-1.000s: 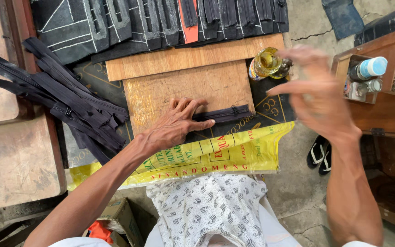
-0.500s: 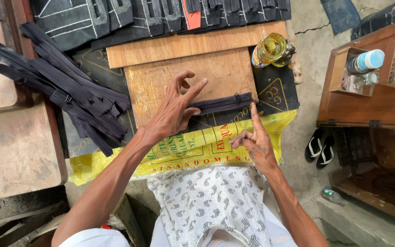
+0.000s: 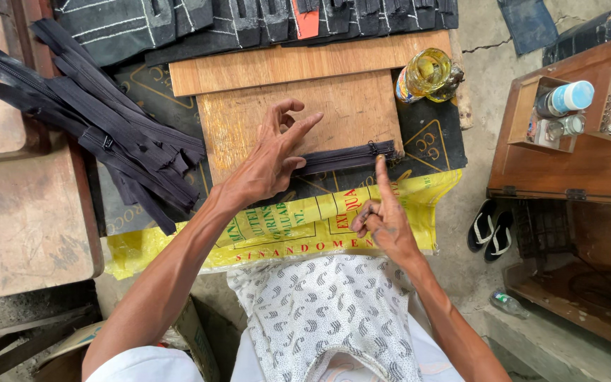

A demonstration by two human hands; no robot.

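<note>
Two bare hands work over a wooden board (image 3: 334, 113) on a dark mat above a concrete floor (image 3: 475, 85). The left hand (image 3: 270, 159), fingers spread, presses a black zipper (image 3: 348, 157); the right hand (image 3: 383, 219), at five o'clock, grasps nothing, index finger touching the zipper's end. A wooden cabinet (image 3: 574, 155) stands at three o'clock.

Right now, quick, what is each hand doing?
Left hand: open, fingers spread, pressing the black zipper onto the wooden board.
Right hand: holds nothing, index finger out toward the zipper's end.
</note>
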